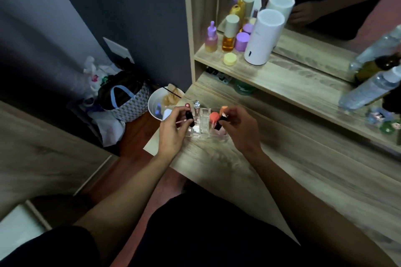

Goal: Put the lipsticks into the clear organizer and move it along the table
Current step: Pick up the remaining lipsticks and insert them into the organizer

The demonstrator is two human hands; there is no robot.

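While both hands hold lipsticks over the clear organizer, the loading looks partly done and the move has not begun.

The left hand (173, 131) is closed round a dark lipstick (189, 118), held upright just above the left compartments of the clear organizer (202, 124), which sits near the left end of the desk (282, 180). The right hand (240, 129) pinches a second lipstick (219, 121), dark-bodied and tilted, above the right side. A clear-topped tube (196, 106) already stands in a rear slot, and a coral item (213, 116) rests in the middle; whether that is a lipstick I cannot tell. Several front cells appear empty. By my reading, these two lipsticks are yet to be seated, and afterwards the organizer must be slid along the desk, so the task is perhaps half complete at most.
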